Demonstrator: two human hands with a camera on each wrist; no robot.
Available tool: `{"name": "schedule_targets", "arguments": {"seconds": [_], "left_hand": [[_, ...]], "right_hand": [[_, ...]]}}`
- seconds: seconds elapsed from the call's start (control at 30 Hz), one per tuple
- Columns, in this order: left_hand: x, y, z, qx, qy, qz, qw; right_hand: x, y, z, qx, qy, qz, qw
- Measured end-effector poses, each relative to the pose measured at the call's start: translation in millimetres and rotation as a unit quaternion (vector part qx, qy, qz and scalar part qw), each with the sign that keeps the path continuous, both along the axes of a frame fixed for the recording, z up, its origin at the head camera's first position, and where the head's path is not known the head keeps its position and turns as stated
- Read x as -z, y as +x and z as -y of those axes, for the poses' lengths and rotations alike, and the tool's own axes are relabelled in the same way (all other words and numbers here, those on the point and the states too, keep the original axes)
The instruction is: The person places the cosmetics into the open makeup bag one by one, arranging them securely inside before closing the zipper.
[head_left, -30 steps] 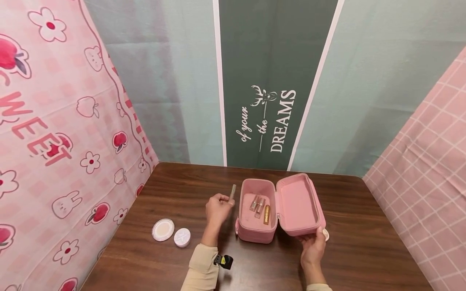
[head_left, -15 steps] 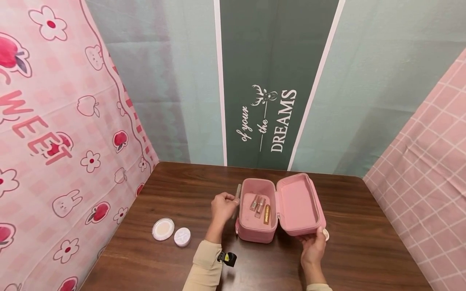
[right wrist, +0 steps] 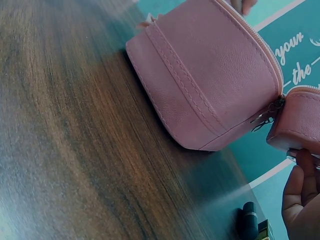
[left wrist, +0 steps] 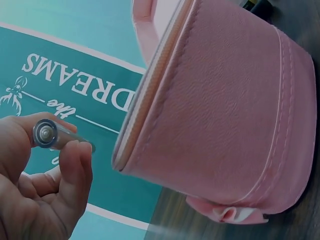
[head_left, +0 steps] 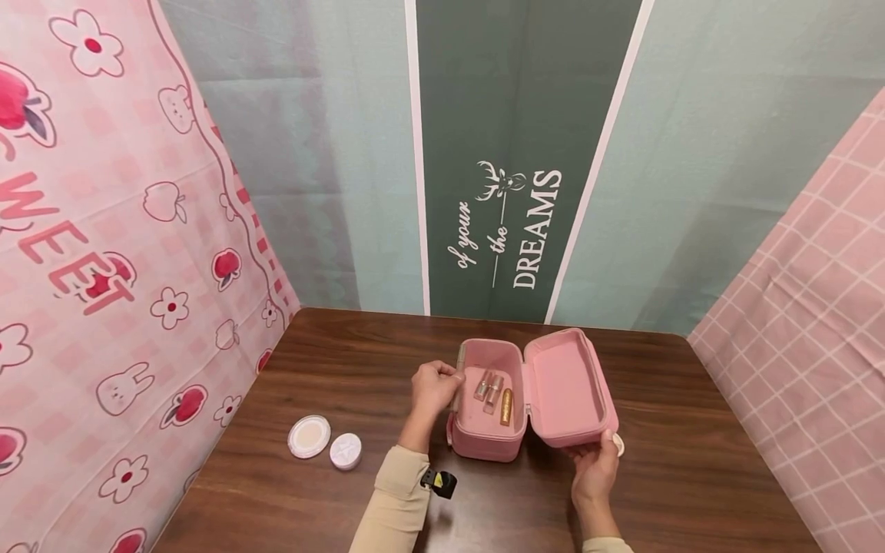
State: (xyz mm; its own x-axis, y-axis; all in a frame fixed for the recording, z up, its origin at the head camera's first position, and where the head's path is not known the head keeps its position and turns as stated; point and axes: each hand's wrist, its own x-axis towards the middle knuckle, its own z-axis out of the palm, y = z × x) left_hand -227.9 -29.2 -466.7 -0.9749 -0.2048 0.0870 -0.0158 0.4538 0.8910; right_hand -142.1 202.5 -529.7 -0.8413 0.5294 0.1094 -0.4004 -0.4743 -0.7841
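A pink zip-up cosmetic case stands unzipped on the table, its lid swung out to the right. Two clear-capped lipsticks and a gold tube lie on its floor. My left hand pinches a slim cosmetic tube between thumb and fingers, at the case's left rim. The tube's round ringed end faces the left wrist camera. My right hand grips the lid's near lower corner, thumb on the outside and fingers underneath. A pink bow decorates the case's left side.
An open round compact and a round white lidded jar sit on the wooden table left of the case. A cream round item peeks out beyond the lid. A dark green tube lies near my right hand.
My left hand has moved right with the slim tube, from beside the case to its left rim. My right hand and the lid have stayed put.
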Motion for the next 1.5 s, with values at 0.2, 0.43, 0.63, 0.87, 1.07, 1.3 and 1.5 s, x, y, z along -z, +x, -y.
{"name": "schedule_targets", "arguments": {"seconds": [0.2, 0.43, 0.63, 0.87, 1.07, 1.3, 1.5], "left_hand": [[0.3, 0.4, -7.2, 0.007, -0.006, 0.017, 0.9998], [-0.7, -4.4, -15.4, 0.027, -0.016, 0.035, 0.9989], [1.9, -10.6, -22.1, 0.048, -0.021, 0.038, 0.9979], [-5.0, -13.8, -28.9, 0.072, -0.02, 0.054, 0.9957], [-13.3, -16.8, -35.6, 0.104, -0.006, 0.079, 0.9914], [-17.9, -22.1, -44.5, 0.122, -0.02, 0.096, 0.9876], [-17.6, -26.1, -51.0, 0.133, -0.013, 0.119, 0.9838]], "right_hand": [[0.6, 0.8, 0, 0.004, 0.002, 0.009, 1.0], [0.2, 1.2, -1, 0.0, 0.004, 0.015, 0.9999], [-0.9, 2.5, 0, -0.009, -0.001, 0.016, 0.9998], [-0.9, 3.6, 0, -0.012, -0.01, 0.017, 0.9997], [0.0, 3.6, -1, -0.012, -0.012, 0.02, 0.9996], [0.6, 3.0, -2, -0.014, -0.011, 0.022, 0.9996], [-0.4, 2.7, -2, -0.013, -0.009, 0.026, 0.9995]]}}
